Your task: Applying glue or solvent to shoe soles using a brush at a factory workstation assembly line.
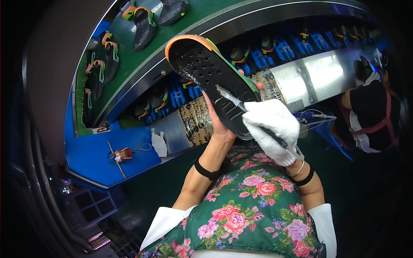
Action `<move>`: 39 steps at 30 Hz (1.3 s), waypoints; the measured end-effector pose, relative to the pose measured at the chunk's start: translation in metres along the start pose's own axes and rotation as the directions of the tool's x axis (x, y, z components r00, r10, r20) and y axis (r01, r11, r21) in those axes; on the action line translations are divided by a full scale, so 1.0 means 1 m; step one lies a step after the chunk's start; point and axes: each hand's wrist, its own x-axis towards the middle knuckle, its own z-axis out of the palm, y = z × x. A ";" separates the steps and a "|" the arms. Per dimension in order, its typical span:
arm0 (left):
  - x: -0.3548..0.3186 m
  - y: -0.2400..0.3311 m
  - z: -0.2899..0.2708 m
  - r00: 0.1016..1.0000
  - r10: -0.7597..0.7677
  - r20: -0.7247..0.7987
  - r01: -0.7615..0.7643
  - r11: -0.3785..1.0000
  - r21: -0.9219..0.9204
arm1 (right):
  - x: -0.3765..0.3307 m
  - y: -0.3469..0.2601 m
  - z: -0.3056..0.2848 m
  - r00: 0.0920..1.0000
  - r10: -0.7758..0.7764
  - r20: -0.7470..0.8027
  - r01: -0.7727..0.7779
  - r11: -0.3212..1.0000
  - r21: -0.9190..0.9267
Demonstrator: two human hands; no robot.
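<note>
A shoe [201,71] with a black, hole-dotted sole face and an orange and green rim is held up over the bench edge. Whitish wet-looking specks lie on its dark surface. My bare left hand [216,120] wraps round the shoe from below, with fingertips showing past its right edge. In a white knitted glove, my right hand [273,129] grips a slim brush [232,99]. The brush's pale tip is at the middle of the sole face; whether it touches I cannot tell.
Sandals [144,30] lie on a green conveyor [215,15] behind. Below it, several shoes sit among blue holders [284,49]. A metal ledge has brown taped cardboard [195,122]. On a blue board [90,159] are a stick and a red item; a white glove [159,142] lies beside. A co-worker [372,107] sits right.
</note>
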 end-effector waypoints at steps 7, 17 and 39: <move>0.000 0.002 0.000 0.999 -0.008 0.054 0.011 0.998 -0.062 | -0.006 0.001 -0.001 0.994 -0.037 0.102 0.030 0.997 0.067; 0.004 0.004 -0.005 0.999 -0.008 0.032 0.008 1.000 -0.017 | -0.014 0.006 -0.010 0.989 0.075 0.130 -0.098 0.977 0.187; 0.004 0.006 -0.009 0.993 0.000 0.115 -0.005 0.999 0.047 | -0.024 0.018 -0.028 0.973 -0.015 0.230 0.008 0.999 0.032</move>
